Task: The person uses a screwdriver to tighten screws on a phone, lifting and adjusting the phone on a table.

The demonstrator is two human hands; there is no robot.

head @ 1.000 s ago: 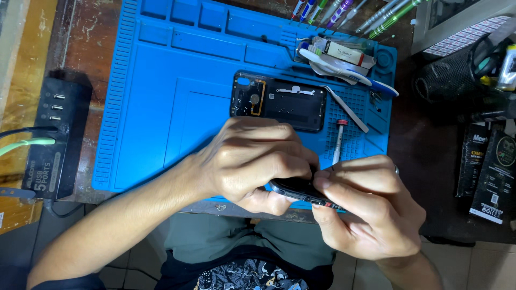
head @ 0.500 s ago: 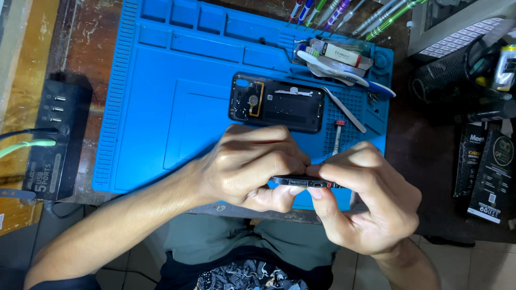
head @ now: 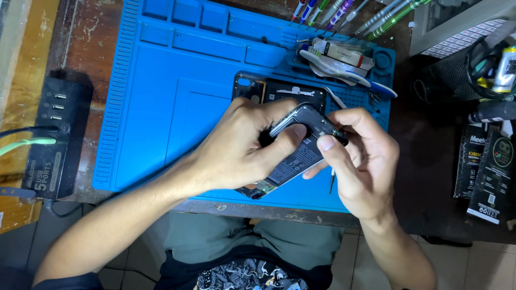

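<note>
My left hand (head: 244,142) and my right hand (head: 360,161) both grip an opened phone (head: 295,161) with its grey battery facing up, tilted above the blue work mat (head: 161,123). My left thumb presses on the phone's upper edge; my right thumb and fingers pinch its top right corner. Behind my hands a black phone back cover (head: 282,91) lies flat on the mat, partly hidden. A small screwdriver (head: 332,182) peeks out under my right hand.
A black USB hub (head: 54,139) with a green cable sits left of the mat. Coloured screwdrivers (head: 333,11) and a tube and plastic tools (head: 338,56) lie at the mat's top right. Black boxes (head: 486,172) and a mesh basket (head: 457,70) stand at the right.
The phone has been turned from edge-on to battery side up and raised toward the back cover. Both hands shifted up with it.
</note>
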